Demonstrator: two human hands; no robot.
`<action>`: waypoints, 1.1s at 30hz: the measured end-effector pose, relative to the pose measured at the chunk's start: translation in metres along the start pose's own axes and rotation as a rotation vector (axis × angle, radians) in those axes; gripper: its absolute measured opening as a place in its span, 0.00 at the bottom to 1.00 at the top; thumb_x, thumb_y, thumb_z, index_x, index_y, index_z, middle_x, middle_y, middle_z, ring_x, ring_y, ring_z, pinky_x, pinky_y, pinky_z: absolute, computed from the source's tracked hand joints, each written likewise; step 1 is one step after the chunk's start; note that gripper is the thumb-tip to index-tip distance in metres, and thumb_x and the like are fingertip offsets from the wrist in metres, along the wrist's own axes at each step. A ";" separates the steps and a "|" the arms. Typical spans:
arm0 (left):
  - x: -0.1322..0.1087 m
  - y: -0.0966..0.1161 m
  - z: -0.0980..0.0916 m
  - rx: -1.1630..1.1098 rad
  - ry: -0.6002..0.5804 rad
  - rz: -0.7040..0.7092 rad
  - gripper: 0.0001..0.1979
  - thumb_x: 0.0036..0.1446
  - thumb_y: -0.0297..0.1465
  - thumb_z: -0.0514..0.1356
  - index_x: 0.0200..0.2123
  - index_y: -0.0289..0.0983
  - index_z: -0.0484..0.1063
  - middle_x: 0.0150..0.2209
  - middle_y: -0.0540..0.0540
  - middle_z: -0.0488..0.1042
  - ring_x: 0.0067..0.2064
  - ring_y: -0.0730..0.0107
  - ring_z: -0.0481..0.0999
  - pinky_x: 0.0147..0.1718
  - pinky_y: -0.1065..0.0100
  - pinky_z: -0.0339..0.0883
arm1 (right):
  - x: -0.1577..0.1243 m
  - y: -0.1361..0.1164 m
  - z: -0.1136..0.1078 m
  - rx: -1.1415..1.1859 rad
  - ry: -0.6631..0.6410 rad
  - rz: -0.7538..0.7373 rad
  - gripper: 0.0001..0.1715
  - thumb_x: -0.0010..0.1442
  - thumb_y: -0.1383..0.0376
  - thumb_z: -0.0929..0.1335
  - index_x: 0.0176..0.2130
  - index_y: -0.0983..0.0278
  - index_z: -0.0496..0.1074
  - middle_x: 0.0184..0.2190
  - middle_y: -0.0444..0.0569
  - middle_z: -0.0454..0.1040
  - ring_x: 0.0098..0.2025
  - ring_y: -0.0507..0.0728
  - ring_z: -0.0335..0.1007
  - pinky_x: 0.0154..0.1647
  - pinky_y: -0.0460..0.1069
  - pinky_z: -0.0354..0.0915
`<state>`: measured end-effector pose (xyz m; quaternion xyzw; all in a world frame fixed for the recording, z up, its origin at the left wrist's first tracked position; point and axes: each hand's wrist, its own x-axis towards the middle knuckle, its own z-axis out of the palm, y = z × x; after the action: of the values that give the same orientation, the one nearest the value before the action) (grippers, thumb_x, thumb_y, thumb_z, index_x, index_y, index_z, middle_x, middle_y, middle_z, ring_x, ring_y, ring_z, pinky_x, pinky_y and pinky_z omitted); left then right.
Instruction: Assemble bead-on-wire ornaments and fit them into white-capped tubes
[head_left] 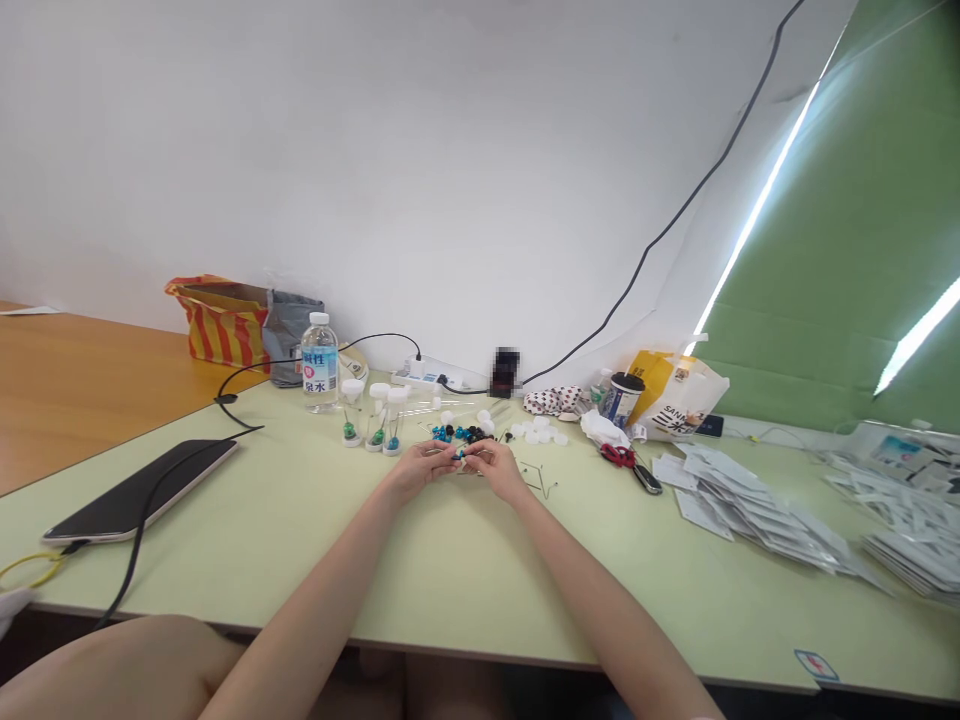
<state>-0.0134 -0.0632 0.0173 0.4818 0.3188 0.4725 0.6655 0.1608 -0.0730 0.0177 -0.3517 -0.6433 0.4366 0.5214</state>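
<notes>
My left hand (pixel 421 468) and my right hand (pixel 495 468) meet over the middle of the table, fingertips pinched together. Between them is a small blue piece with a touch of yellow (pixel 459 454), too small to name; both hands grip it. Just behind my fingers lie small blue and black pieces (pixel 469 433). White caps (pixel 540 432) are scattered to the right of these. Left of my hands, several clear tubes with white caps (pixel 377 425) stand upright, with green or blue pieces at their bottoms. Thin bent wires (pixel 541 482) lie beside my right hand.
A water bottle (pixel 319 365), a tablet (pixel 142 490) with a cable and a striped bag (pixel 221 325) are on the left. At the back is a power strip (pixel 427 378). Red-handled scissors (pixel 618 456), a cup (pixel 622 400) and stacks of white paper packets (pixel 750 500) lie right.
</notes>
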 end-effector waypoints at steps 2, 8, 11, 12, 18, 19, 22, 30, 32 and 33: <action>0.000 0.000 0.000 0.010 -0.002 0.003 0.13 0.41 0.32 0.68 0.29 0.31 0.71 0.28 0.43 0.77 0.32 0.71 0.77 0.40 0.68 0.69 | 0.000 0.000 0.000 0.017 -0.014 0.028 0.17 0.43 0.54 0.71 0.30 0.63 0.72 0.23 0.44 0.70 0.25 0.54 0.70 0.28 0.49 0.67; 0.000 -0.002 0.000 0.037 -0.005 0.002 0.14 0.39 0.33 0.69 0.29 0.32 0.71 0.28 0.44 0.77 0.32 0.71 0.77 0.41 0.68 0.69 | 0.002 0.006 0.002 0.072 0.061 0.088 0.21 0.44 0.49 0.69 0.29 0.63 0.69 0.21 0.43 0.70 0.20 0.54 0.70 0.23 0.49 0.66; 0.001 -0.003 -0.001 0.042 0.004 0.015 0.15 0.39 0.33 0.69 0.29 0.32 0.71 0.28 0.44 0.77 0.32 0.71 0.77 0.41 0.68 0.69 | 0.002 0.010 0.005 0.131 0.107 0.122 0.22 0.44 0.48 0.70 0.29 0.63 0.67 0.20 0.43 0.70 0.19 0.54 0.70 0.24 0.50 0.67; 0.002 -0.004 -0.002 0.039 0.007 0.026 0.15 0.39 0.33 0.69 0.30 0.32 0.71 0.28 0.44 0.77 0.32 0.71 0.77 0.41 0.68 0.69 | 0.002 0.010 0.005 0.155 0.107 0.127 0.22 0.43 0.49 0.70 0.29 0.63 0.67 0.20 0.44 0.71 0.20 0.54 0.70 0.25 0.51 0.68; 0.003 -0.004 -0.003 0.018 0.003 0.047 0.15 0.40 0.33 0.68 0.30 0.32 0.71 0.29 0.44 0.77 0.32 0.71 0.76 0.41 0.68 0.69 | 0.000 0.009 0.006 0.194 0.050 0.167 0.25 0.35 0.56 0.75 0.32 0.66 0.70 0.23 0.45 0.72 0.21 0.53 0.71 0.25 0.49 0.67; 0.002 -0.003 -0.002 0.022 0.000 0.039 0.15 0.40 0.32 0.69 0.30 0.32 0.71 0.29 0.44 0.77 0.32 0.72 0.76 0.41 0.68 0.69 | 0.000 0.009 0.006 0.171 0.042 0.193 0.25 0.36 0.55 0.75 0.33 0.66 0.70 0.22 0.44 0.72 0.20 0.52 0.69 0.22 0.47 0.66; -0.001 0.000 0.001 0.033 -0.008 0.023 0.15 0.39 0.32 0.69 0.31 0.32 0.71 0.29 0.44 0.77 0.31 0.72 0.76 0.39 0.69 0.69 | 0.000 0.010 0.006 0.100 0.024 0.241 0.24 0.40 0.51 0.72 0.33 0.65 0.71 0.18 0.43 0.70 0.16 0.50 0.65 0.15 0.44 0.59; -0.003 0.001 0.002 0.050 -0.040 0.000 0.15 0.39 0.32 0.69 0.31 0.33 0.71 0.28 0.46 0.77 0.33 0.71 0.76 0.41 0.68 0.68 | 0.000 0.014 0.006 0.041 0.094 0.171 0.24 0.41 0.49 0.71 0.31 0.66 0.73 0.19 0.41 0.66 0.18 0.48 0.59 0.15 0.44 0.59; -0.002 0.000 0.002 0.055 -0.045 -0.006 0.15 0.39 0.32 0.69 0.31 0.33 0.71 0.28 0.46 0.77 0.32 0.71 0.76 0.41 0.68 0.68 | 0.000 0.014 0.007 0.033 0.090 0.183 0.25 0.44 0.47 0.69 0.31 0.66 0.72 0.18 0.41 0.66 0.16 0.47 0.57 0.13 0.43 0.56; -0.002 0.000 0.002 0.057 -0.046 -0.010 0.15 0.39 0.32 0.69 0.31 0.33 0.71 0.28 0.46 0.77 0.32 0.71 0.76 0.41 0.68 0.68 | -0.001 0.014 0.007 0.031 0.085 0.192 0.25 0.46 0.46 0.68 0.31 0.65 0.71 0.18 0.41 0.66 0.15 0.47 0.56 0.12 0.43 0.54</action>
<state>-0.0122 -0.0659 0.0181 0.5098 0.3192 0.4489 0.6608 0.1537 -0.0701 0.0034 -0.4217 -0.5771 0.4792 0.5094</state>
